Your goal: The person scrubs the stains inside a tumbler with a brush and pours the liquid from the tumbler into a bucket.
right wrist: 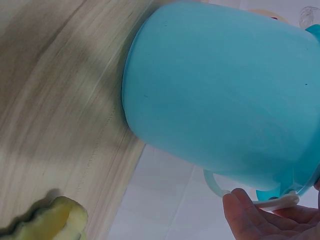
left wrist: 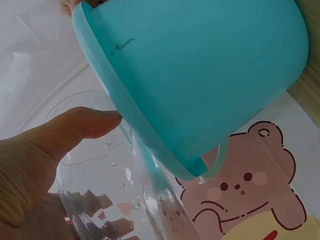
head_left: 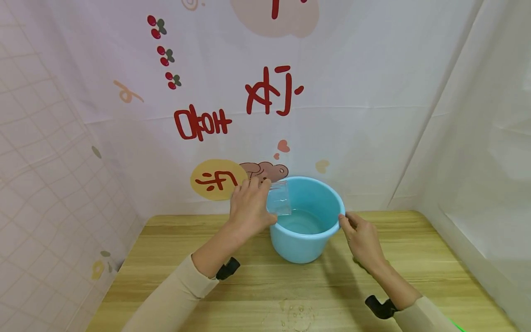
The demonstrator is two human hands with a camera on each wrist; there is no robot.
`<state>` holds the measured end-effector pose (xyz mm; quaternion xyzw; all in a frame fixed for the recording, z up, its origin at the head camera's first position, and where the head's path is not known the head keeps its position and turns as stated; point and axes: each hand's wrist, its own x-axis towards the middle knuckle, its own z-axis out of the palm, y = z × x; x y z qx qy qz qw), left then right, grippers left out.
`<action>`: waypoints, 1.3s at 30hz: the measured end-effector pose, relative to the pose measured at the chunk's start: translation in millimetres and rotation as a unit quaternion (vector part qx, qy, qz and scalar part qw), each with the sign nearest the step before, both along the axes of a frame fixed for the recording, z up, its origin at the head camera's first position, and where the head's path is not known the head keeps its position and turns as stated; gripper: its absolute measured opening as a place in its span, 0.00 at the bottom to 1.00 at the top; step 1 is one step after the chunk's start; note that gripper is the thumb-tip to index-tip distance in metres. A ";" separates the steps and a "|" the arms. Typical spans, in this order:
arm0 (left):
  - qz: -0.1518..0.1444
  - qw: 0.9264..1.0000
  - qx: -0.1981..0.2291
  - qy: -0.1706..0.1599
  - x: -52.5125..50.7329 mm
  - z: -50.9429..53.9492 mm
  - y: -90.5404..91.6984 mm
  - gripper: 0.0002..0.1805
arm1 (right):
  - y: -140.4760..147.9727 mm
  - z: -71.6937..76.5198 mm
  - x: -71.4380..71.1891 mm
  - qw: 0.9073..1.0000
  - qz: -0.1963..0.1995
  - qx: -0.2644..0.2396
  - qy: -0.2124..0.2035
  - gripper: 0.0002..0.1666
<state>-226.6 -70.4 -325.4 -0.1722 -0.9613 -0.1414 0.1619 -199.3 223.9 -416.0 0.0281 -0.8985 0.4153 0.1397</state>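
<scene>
A light-blue plastic bucket [head_left: 300, 249] stands on the wooden table, with what looks like water [head_left: 303, 222] in its bottom. My left hand [head_left: 249, 203] grips a clear, see-through cup [head_left: 280, 198], tipped sideways over the bucket's left rim. Drops cling to the cup's wall in the left wrist view, where the thumb [left wrist: 95, 122] lies against the bucket's rim. On the opposite side, my right hand [head_left: 365, 237] holds the bucket at its rim. The right wrist view shows those fingers [right wrist: 245, 215] at the white handle [right wrist: 282, 202] just under the rim.
A wet patch [head_left: 298, 316] marks the table near its front edge. A yellow-green, wavy-edged object [right wrist: 55, 220] lies on the table by my right wrist; its kind is unclear. White printed cloth [head_left: 352, 138] hangs behind the table, with more cloth at both sides.
</scene>
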 end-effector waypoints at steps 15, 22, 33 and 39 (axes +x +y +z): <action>-0.003 1.000 -0.018 0.001 -1.9 3.4 2.4 0.44 | -1.2 0.9 0.1 1.000 -0.004 -0.003 -0.007 0.32; -0.001 0.999 -0.032 -0.003 -3.4 5.1 3.4 0.44 | -1.6 0.9 -0.8 1.000 -0.004 0.000 0.004 0.32; -0.002 0.999 -0.039 -0.010 -3.3 6.8 4.5 0.44 | -1.9 0.6 -0.3 1.000 -0.005 0.001 0.000 0.31; -0.001 0.999 -0.048 -0.009 -4.0 7.3 5.6 0.43 | -1.7 0.0 -0.9 1.000 -0.007 0.003 -0.001 0.30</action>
